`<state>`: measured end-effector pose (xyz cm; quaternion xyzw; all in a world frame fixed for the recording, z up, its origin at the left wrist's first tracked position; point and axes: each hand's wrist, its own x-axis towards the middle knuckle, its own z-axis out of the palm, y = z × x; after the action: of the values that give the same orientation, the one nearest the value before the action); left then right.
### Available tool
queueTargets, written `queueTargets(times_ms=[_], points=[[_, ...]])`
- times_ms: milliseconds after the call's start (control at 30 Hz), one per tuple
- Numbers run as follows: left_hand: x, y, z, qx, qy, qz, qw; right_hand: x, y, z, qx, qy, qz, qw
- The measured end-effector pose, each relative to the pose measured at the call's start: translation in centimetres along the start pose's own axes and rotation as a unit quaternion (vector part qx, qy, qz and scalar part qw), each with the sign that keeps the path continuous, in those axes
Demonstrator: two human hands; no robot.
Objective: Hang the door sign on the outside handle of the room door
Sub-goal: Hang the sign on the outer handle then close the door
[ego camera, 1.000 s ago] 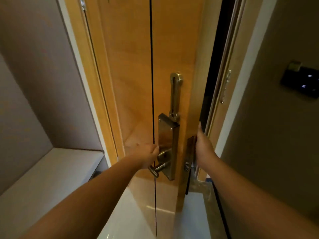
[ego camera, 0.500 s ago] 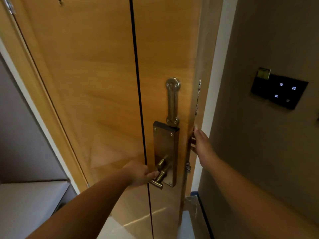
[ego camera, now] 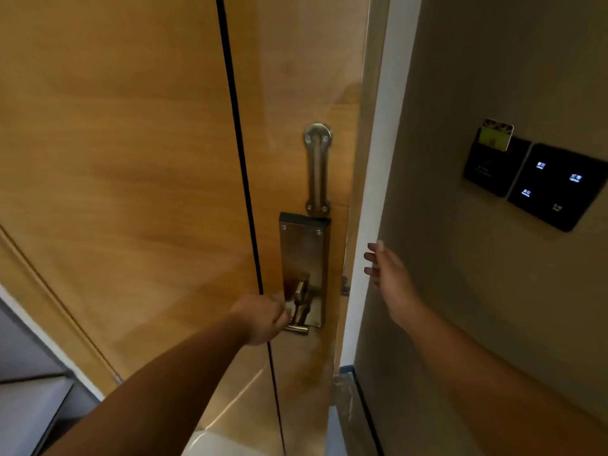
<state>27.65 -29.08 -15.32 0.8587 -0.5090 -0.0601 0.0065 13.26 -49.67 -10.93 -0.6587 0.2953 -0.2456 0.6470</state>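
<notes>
Both hands bare of any sign: left hand [ego camera: 263, 319] gripped inside lever [ego camera: 297, 328], right hand [ego camera: 386, 274] spread open beside door edge [ego camera: 353, 225]; closing risked pinched fingers.

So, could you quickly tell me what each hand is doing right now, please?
Left hand: closed around the inside door handle.
Right hand: open, fingers spread, holding nothing, beside the white door frame.

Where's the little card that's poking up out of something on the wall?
Find the grey wall right of the wooden door. Two black panels hang there side by side; the card pokes from the top of the left panel. The other panel has only tiny glowing buttons.
</notes>
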Motion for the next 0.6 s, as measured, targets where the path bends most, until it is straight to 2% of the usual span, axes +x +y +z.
queueTargets(times_ms=[200, 300, 500, 600], points=[[6.1, -1.7, 0.8, -0.072, 0.042, 0.042, 0.996, 4.8, 0.9, 0.8, -0.021, 0.024, 0.0, 1.0], [9.3, -2.7, 1.5, -0.147, 0.044, 0.029, 0.988, 7.8, 0.5, 2.2, -0.037, 0.041, -0.024, 0.998], [15.6, -4.0, 2.1, -0.323, -0.017, 0.017, 0.946, 14.0, -0.9, 4.5, -0.104, 0.058, -0.076, 0.99], [18.4, -4.5, 3.8, -0.365, -0.001, -0.01, 0.931, 16.3, -1.1, 5.0, -0.113, 0.06, -0.073, 0.989]])
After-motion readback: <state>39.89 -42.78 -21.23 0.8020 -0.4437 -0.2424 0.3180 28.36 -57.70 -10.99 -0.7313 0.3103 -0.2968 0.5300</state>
